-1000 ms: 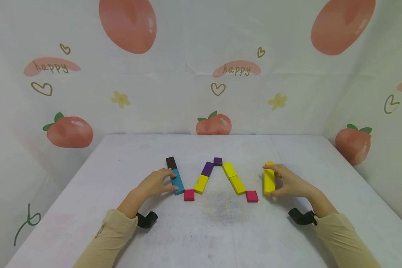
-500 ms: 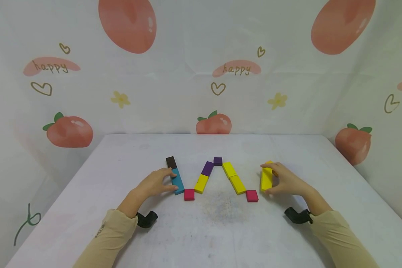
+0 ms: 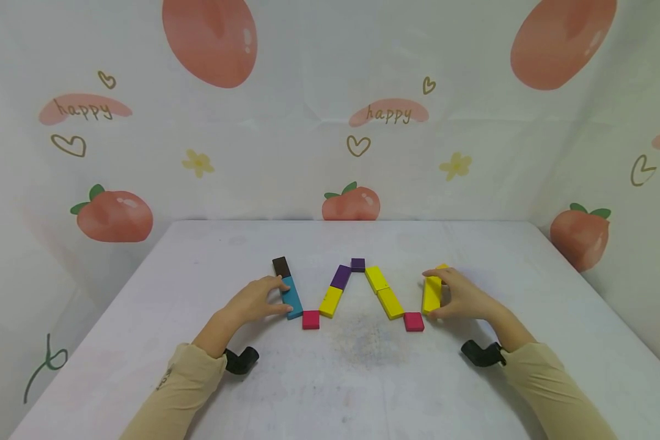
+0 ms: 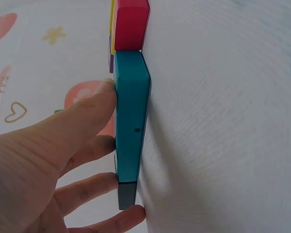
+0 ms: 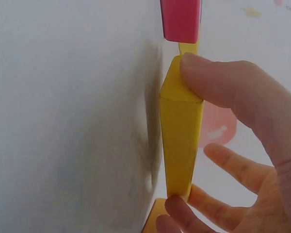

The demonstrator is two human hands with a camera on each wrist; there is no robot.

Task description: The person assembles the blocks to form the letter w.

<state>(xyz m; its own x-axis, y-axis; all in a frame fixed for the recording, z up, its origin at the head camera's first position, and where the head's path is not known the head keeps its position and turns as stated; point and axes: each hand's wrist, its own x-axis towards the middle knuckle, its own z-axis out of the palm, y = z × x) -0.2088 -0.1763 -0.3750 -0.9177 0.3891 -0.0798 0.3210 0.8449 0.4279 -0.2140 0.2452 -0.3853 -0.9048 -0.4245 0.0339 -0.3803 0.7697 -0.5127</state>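
In the head view my left hand (image 3: 255, 299) rests its thumb and fingertips on a blue block (image 3: 291, 299), which lies against a dark brown block (image 3: 281, 267). In the left wrist view the blue block (image 4: 131, 116) touches a red block (image 4: 131, 24). My right hand (image 3: 462, 296) pinches a yellow block (image 3: 431, 296) lengthwise, thumb on the near end, fingertips at the far end. In the right wrist view this yellow block (image 5: 181, 141) is close to a red block (image 5: 182, 19). A further orange-yellow block (image 5: 155, 213) is mostly hidden behind the fingers.
Between the hands, a zigzag on the white table (image 3: 357, 391) holds a red block (image 3: 310, 320), a yellow block (image 3: 330, 302), purple blocks (image 3: 341, 277), two yellow blocks (image 3: 384, 292) and another red block (image 3: 414, 322). A printed cloth (image 3: 297, 171) hangs behind.
My right hand has carried the yellow block leftward, nearer the right-hand red block, and the block now tilts slightly. The left hand and the other blocks have stayed where they were.
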